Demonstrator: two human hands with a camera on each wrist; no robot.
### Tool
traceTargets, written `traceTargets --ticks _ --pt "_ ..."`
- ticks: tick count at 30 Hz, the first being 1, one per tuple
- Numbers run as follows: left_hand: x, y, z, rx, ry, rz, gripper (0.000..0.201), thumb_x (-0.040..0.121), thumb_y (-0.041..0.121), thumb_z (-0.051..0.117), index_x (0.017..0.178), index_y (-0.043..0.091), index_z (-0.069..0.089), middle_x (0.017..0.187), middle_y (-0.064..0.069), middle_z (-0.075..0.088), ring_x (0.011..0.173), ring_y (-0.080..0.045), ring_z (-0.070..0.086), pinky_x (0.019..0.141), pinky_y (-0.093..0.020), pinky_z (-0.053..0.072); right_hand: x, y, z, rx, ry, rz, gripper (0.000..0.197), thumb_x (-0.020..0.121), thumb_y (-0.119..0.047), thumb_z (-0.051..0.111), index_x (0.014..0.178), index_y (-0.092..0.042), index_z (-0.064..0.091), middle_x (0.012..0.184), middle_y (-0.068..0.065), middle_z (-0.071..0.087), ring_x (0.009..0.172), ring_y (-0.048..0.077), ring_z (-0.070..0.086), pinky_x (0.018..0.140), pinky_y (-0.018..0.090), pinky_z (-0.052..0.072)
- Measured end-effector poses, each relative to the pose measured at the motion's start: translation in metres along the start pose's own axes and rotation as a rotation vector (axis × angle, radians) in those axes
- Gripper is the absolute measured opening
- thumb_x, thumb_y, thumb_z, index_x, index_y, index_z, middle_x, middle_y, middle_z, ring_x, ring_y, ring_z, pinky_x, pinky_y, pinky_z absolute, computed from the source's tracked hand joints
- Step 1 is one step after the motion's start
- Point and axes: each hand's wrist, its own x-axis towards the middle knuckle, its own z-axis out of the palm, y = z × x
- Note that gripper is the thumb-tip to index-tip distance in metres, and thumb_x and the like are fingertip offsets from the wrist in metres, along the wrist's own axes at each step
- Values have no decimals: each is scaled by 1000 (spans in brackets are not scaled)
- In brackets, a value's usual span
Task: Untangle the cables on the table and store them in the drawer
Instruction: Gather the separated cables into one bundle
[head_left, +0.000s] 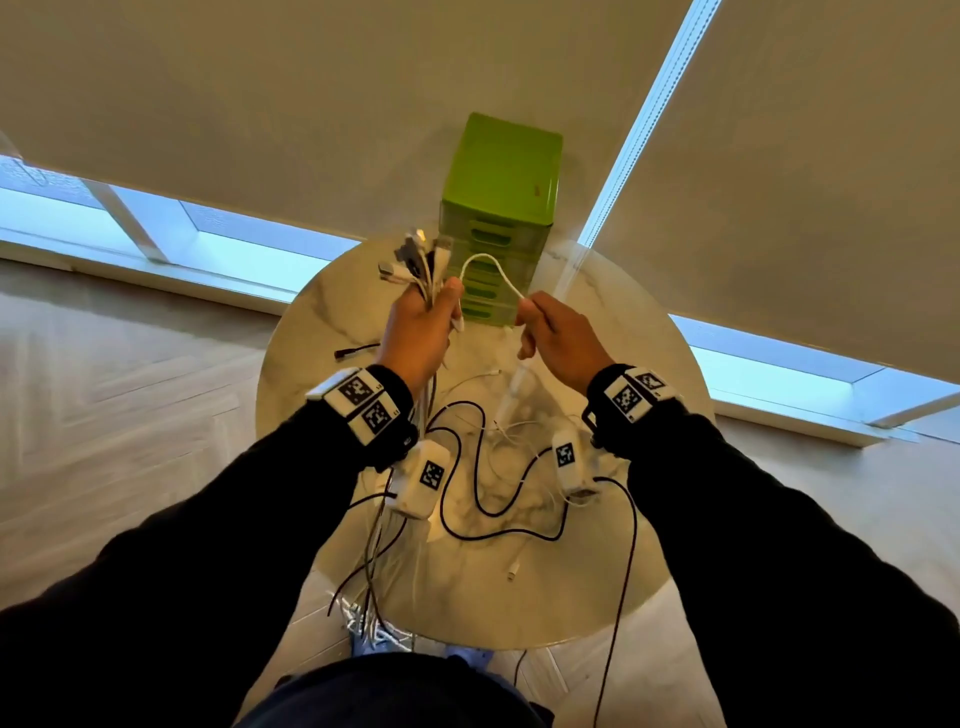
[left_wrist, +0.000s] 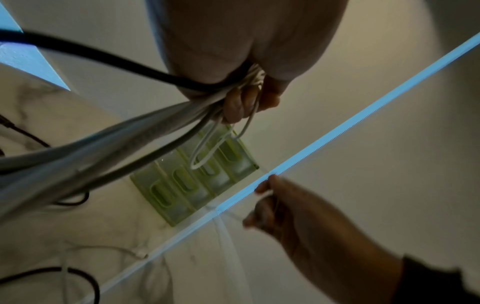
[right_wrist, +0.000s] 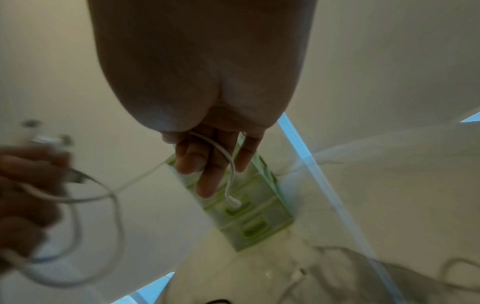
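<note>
My left hand (head_left: 422, 325) is fisted round a bunch of cables (head_left: 415, 260) above the table (head_left: 597, 571), and my right hand (head_left: 558, 338) pinches a white cable (head_left: 491, 262) arching between them. They look light and floppy, so I'd grip near the plugs. The green drawer unit (head_left: 496, 218) sits behind, drawers seemingly closed, and loose black cables (head_left: 478, 467) lie underneath, likely to snag.

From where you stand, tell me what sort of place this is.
Probably a room in a home or small office: a round marble-patterned table on pale herringbone wood flooring, beige roller blinds drawn low over the windows, and a small green plastic drawer unit.
</note>
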Motion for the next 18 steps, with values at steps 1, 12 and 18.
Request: traceTargets --ticks 1,12,18 --pt "-2 -3 5 8 -24 -19 29 100 40 54 81 18 63 68 -3 54 59 -18 44 56 -31 35 -1 -11 -1 13 -6 -33 31 107 -34 35 92 -17 55 67 0 63 64 16 67 64 21 47" --pt "-41 14 82 -246 -401 -188 14 101 15 52 93 10 63 77 0 48 51 -7 37 44 -19 28 -72 13 -75 -276 -193 357 29 101 -21 39 97 -5 64 73 5 66 58 21 66 69 38 54" --pt "-95 23 151 -173 -663 -255 17 101 16 54 107 4 64 83 -1 51 54 -10 35 44 -19 29 -142 69 -104 77 -255 763 45 94 -9 50 134 -22 35 102 21 64 70 32 70 78 43 58"
